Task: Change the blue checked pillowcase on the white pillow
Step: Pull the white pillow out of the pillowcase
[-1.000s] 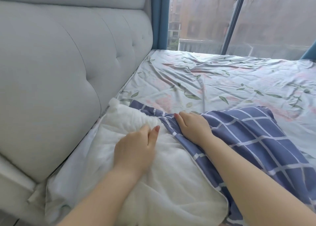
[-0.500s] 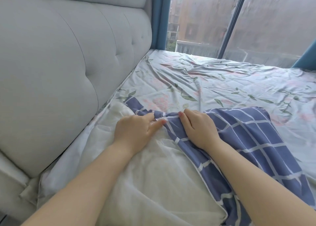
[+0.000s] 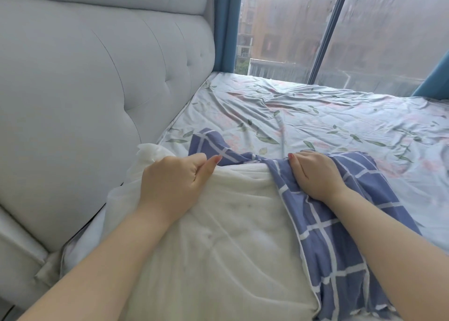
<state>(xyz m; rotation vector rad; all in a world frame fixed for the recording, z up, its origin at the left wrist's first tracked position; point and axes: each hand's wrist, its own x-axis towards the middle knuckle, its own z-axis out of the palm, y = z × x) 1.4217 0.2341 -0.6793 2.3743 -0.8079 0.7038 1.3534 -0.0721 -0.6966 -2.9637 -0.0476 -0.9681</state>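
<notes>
- The white pillow is seen lying flat on the bed, its left side pressed against the grey tufted headboard.
- Its visible length runs from the viewer away toward the window, alongside the headboard. The near end is cut off by the frame, so the full long axis cannot be told.
- Most of the pillow's top is bare. A rumpled white corner is pushed up at the far left, just beside the headboard.
- The blue checked pillowcase is bunched as a band along the pillow's right side, following the same near-to-far line. Its white-piped edge is turned left, toward the bare pillow.
- At the far end the pillowcase is drawn leftward across the pillow's far edge, and one loose corner points away toward the window.
- The left hand is laid on the pillow's far edge with the fingers curled over it. The fingertips are hidden; the thumb is stretched right, its tip touching the blue cloth.
- The right hand is set on the pillowcase at the far edge, fingers bent down and clamped into the gathered cloth.
- The two hands are held apart, with bare pillow between them.
- A crumpled leaf-printed sheet is spread over the rest of the bed.
- A blue curtain hangs between headboard and window.
</notes>
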